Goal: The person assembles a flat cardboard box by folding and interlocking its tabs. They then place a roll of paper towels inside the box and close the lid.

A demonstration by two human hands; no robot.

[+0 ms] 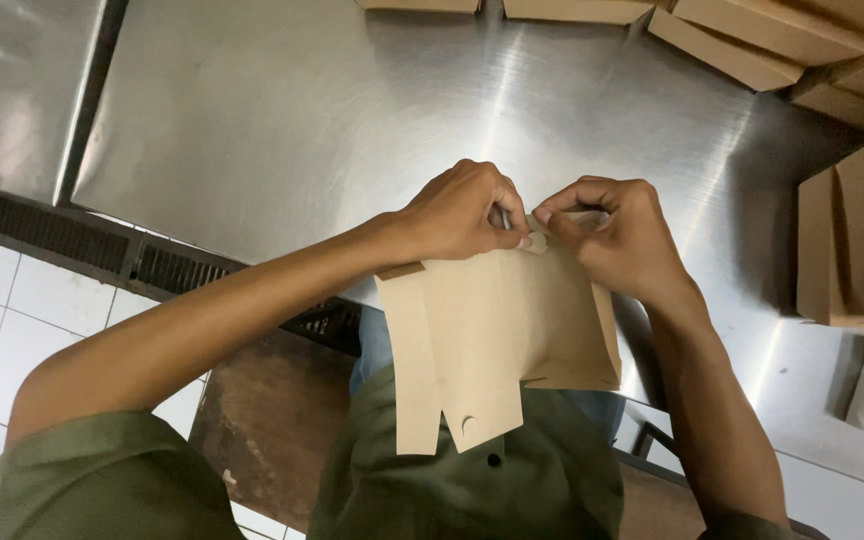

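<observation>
Got both my left hand point(467, 212) and right hand point(617, 240) pinching the top edge of this flat cardboard box blank point(497, 335), rest of it hanging lengthwise toward me off the steel table point(272, 120).

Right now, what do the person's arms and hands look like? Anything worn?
Both hands, left hand and right hand, are bare: no gloves, rings or watch visible. Forearms are uncovered. Short olive-green sleeves cover the upper arms, matching the olive-green shirt.

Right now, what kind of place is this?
Likely a food-service kitchen or packing area: a stainless steel worktable, white floor tiles, and brown takeaway boxes stacked at the table's far edge.
</observation>
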